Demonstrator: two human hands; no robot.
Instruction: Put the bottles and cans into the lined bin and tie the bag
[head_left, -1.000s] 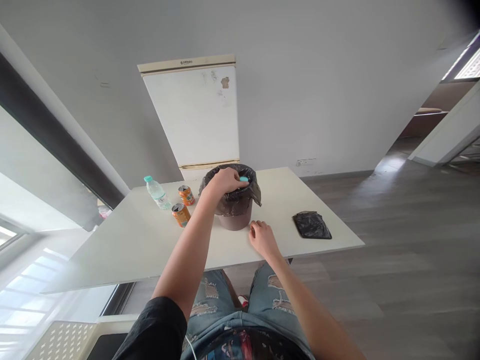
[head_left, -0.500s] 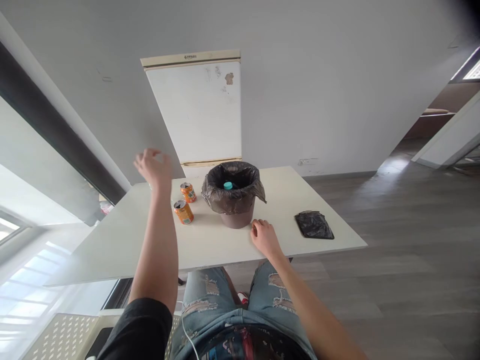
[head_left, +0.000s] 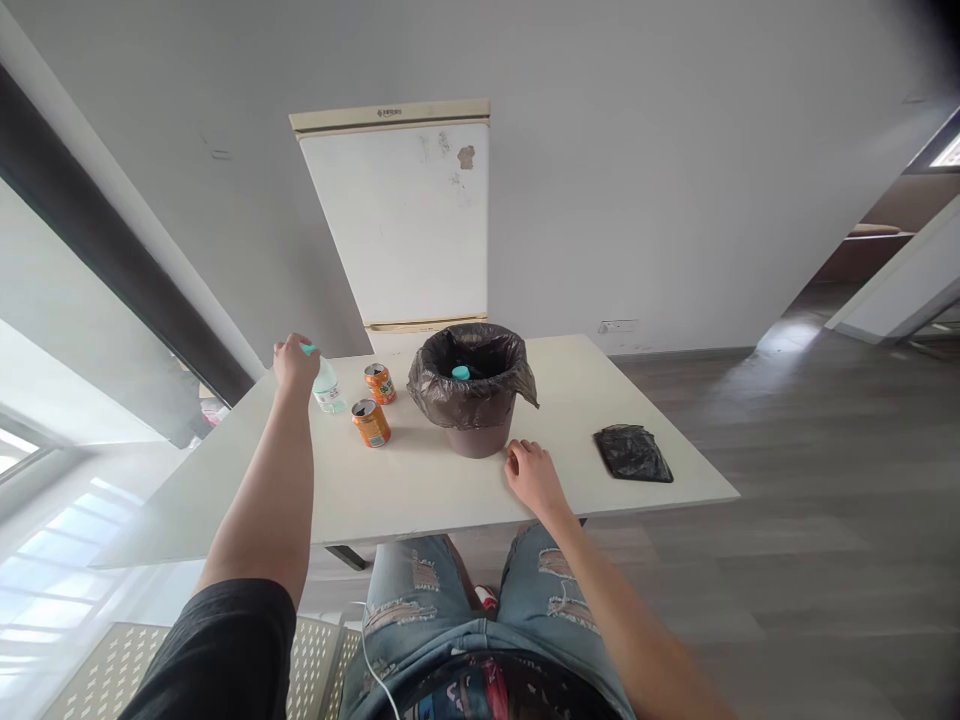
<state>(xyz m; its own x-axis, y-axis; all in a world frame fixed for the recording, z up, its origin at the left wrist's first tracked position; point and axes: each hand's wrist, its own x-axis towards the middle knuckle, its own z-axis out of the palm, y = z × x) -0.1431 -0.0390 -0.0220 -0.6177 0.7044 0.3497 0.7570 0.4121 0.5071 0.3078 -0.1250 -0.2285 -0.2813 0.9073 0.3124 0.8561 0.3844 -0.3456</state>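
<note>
At the table's far left, my left hand [head_left: 295,362] has its fingers closed at the teal cap of a clear plastic bottle [head_left: 328,390], which stands slightly tilted on the tabletop. Two orange drink cans, a front can [head_left: 371,424] and a back can [head_left: 380,383], stand just right of the bottle. A brown trash bin [head_left: 480,440] lined with a black plastic bag [head_left: 450,397] is at the middle; inside it a teal bottle cap [head_left: 460,373] shows, the rest hidden. My right hand [head_left: 532,472] rests on the table by the bin's base, fingers curled with nothing visible in them.
A folded black plastic bag [head_left: 634,453] lies on the right part of the white table [head_left: 442,495]. Behind the table stands a white fridge [head_left: 405,220] against the grey wall. A perforated chair [head_left: 315,650] is at lower left.
My left hand has come down and left onto the bottle's cap, and the bottle, hidden before by my arm, now shows. My right hand stays by the bin.
</note>
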